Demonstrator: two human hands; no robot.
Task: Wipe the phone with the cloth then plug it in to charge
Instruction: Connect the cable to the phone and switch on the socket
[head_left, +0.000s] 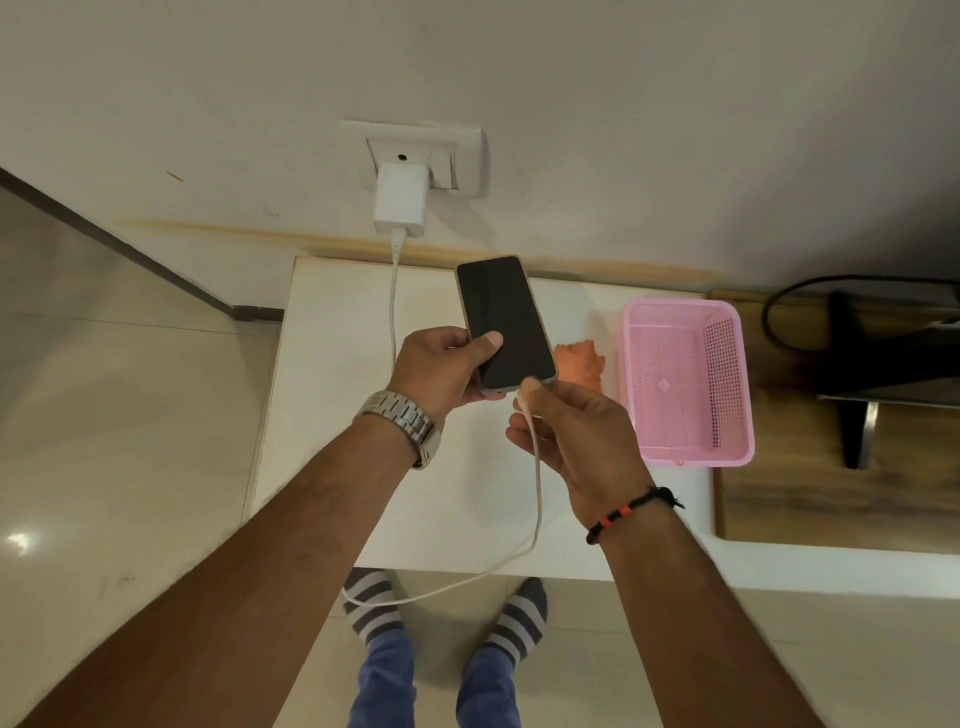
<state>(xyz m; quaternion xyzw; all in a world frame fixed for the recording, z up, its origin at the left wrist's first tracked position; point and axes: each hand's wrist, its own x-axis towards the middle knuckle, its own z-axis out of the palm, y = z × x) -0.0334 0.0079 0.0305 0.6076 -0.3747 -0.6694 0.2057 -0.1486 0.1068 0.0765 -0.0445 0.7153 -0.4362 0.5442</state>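
Observation:
My left hand (441, 369) grips a black phone (506, 322) by its lower left edge, screen up and dark, above the white table (332, 415). My right hand (576, 441) pinches the plug end of a white charging cable (537, 499) right at the phone's bottom edge. The cable loops down past the table's front and back up to a white charger (400, 200) seated in the wall socket (415, 156). An orange cloth (579, 364) lies crumpled on the table, partly hidden behind the phone and my right hand.
A pink perforated basket (685, 379) stands on the table's right side. Further right is a wooden surface (805, 493) with a dark stand (872, 364) and a black cord. Below the table edge I see my striped socks on the tiled floor.

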